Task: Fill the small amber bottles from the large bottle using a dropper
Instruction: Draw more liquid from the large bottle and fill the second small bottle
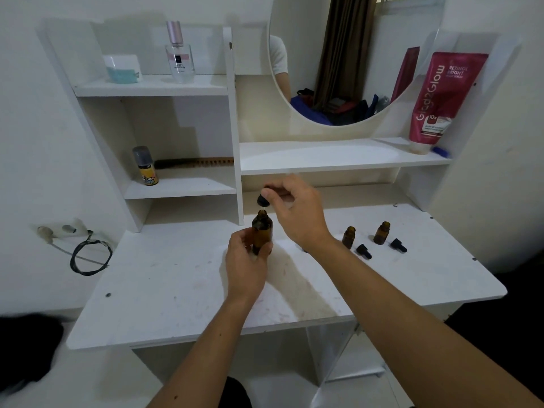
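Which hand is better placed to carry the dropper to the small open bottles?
The right hand: it already pinches the dropper above the large bottle, and the small bottles stand on its side. The left hand holds the large bottle.

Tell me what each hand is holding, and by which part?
The left hand grips the large amber bottle round its lower body. The right hand pinches the dropper by its black top, just above the bottle's mouth.

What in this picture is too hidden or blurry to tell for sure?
All in the head view:
- Liquid level in the large amber bottle: the left hand wraps its lower part.
- The dropper: mostly covered by the right hand; its glass tube is too small to see.
- Whether the two small amber bottles hold liquid: too small, dark glass.
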Available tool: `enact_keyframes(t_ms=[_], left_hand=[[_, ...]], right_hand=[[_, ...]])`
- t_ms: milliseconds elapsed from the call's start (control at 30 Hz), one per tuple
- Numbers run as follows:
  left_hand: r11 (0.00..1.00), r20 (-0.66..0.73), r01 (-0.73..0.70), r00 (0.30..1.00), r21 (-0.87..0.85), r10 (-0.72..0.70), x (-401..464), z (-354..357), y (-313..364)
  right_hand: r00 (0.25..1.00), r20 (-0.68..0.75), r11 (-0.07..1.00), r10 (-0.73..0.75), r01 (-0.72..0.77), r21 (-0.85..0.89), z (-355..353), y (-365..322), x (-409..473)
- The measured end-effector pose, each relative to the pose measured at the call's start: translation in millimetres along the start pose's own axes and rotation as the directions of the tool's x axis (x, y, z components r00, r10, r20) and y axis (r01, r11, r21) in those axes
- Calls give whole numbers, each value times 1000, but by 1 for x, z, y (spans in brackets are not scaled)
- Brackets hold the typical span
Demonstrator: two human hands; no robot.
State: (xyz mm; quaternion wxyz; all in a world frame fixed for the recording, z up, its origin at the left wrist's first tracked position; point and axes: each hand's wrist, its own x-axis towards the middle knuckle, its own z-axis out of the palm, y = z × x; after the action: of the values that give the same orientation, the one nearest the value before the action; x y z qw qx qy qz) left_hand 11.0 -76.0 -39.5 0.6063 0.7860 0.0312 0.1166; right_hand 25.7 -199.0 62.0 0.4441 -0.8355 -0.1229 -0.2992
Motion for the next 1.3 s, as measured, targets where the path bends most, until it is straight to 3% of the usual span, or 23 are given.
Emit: enact_keyframes(t_ms=[267,467,733,867,1100,1300], left_hand=[[999,-7,-18,1000,31,19,1,1,-2],[999,-7,-29,1000,34,30,0,1,-3],[1000,-119,-26,993,12,27,-15,1,2],[998,-52,-56,997,-9,56,-30,7,6],[995,105,-86,990,-49,91,-53,36,16],[989,293,-146,944,-41,151,-70,77,27]], right_hand=[[996,81,999,37,-34,-36,10,14,-12],[997,53,999,50,-49,-14,7,16,-17],[1000,-29,999,13,-13,-30,-18,16,-32],[996,-80,998,36,-40,-47,-44,22,-49],[966,-158,976,203,-213,-52,-103,54,-96],[918,-204,914,342,-374,-153,-133,97,-125]])
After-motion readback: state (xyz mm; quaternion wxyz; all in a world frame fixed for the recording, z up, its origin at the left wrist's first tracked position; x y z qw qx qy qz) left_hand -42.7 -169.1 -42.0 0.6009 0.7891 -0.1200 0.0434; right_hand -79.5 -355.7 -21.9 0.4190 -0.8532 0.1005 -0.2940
